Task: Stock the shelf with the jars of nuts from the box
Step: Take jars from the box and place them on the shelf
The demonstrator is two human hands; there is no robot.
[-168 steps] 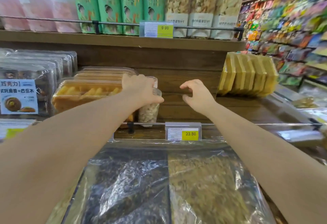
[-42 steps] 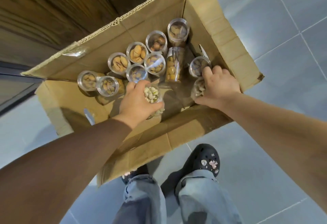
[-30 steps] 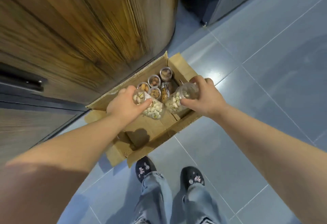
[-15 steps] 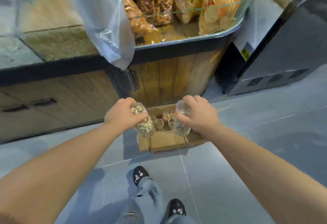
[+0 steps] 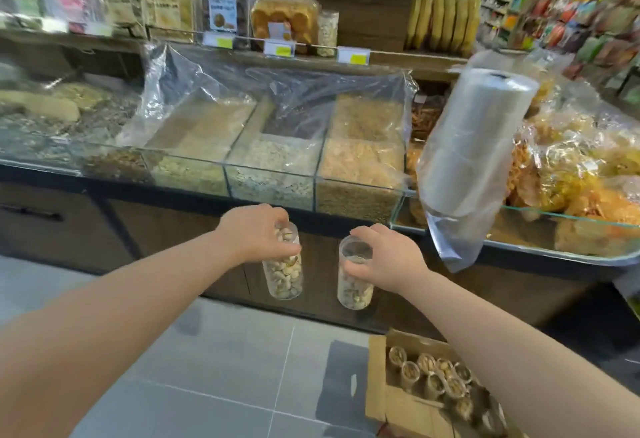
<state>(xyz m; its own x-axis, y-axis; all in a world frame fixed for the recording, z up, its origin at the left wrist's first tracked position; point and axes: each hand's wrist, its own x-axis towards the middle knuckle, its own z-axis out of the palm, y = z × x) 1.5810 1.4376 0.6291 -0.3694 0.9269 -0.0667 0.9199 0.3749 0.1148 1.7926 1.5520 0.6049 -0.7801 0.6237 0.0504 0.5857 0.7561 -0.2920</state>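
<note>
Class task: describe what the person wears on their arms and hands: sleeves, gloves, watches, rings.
Both arms are bare to the picture's edge; no sleeves show. The left hand and right hand wear no gloves, and no watch, bracelet or ring is visible.

Glass bulk bins point(image 5: 270, 174) under plastic sheet point(image 5: 277, 91) — bag roll point(image 5: 474, 139) beside

No text or number can be read. Printing is seen on the white-and-yellow price tags point(image 5: 279, 48) fixed along the front edge of the brown wooden shelf point(image 5: 391, 56). More is seen on the white label of the dark, clear-fronted packet point(image 5: 221, 9) stood above them. All of it is blurred beyond reading.
</note>
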